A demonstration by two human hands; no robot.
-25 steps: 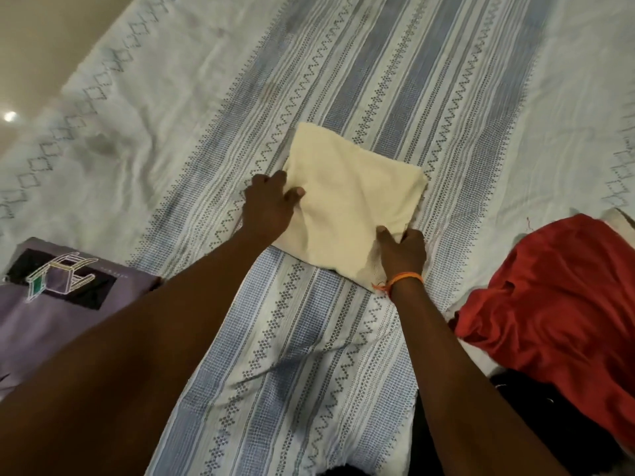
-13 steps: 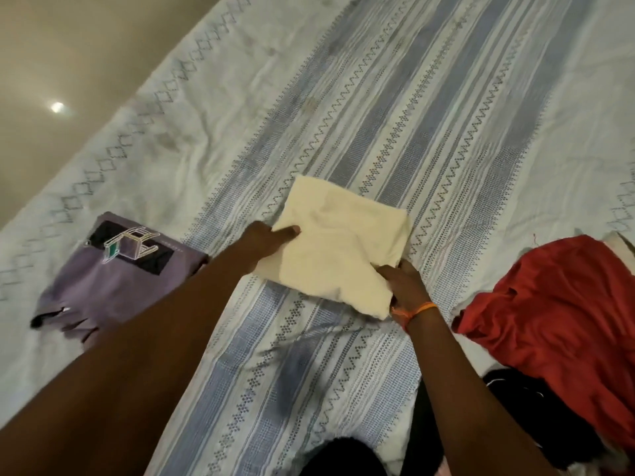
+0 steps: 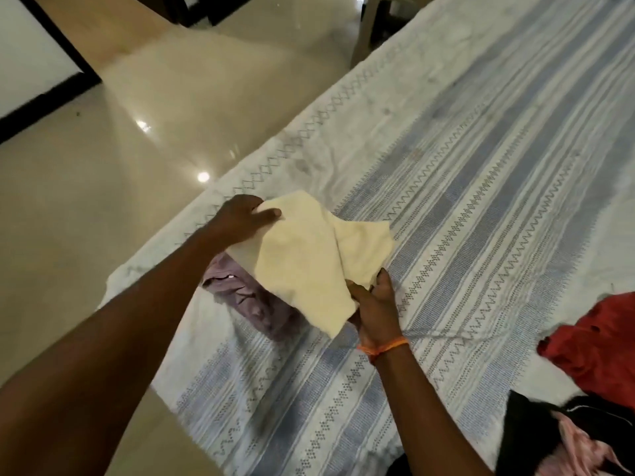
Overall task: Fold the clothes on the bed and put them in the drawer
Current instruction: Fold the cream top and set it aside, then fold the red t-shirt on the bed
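A folded cream cloth (image 3: 309,259) is lifted off the bed, held between both hands. My left hand (image 3: 242,218) grips its far left corner, and my right hand (image 3: 374,304), with an orange wrist thread, grips its near right edge. The cloth hangs over a folded purple garment (image 3: 254,300) that lies near the bed's left edge and is partly hidden beneath it. The bed (image 3: 481,187) has a white sheet with blue patterned stripes.
A red garment (image 3: 598,345) lies crumpled at the right edge. Black (image 3: 536,438) and pink (image 3: 577,451) clothes sit at the bottom right. Shiny beige floor (image 3: 120,166) runs along the bed's left side. A chair leg (image 3: 360,36) stands beyond the bed's far corner.
Both hands have lifted the cream cloth off the sheet and carried it left, over the purple garment. The view has swung left, showing more floor.
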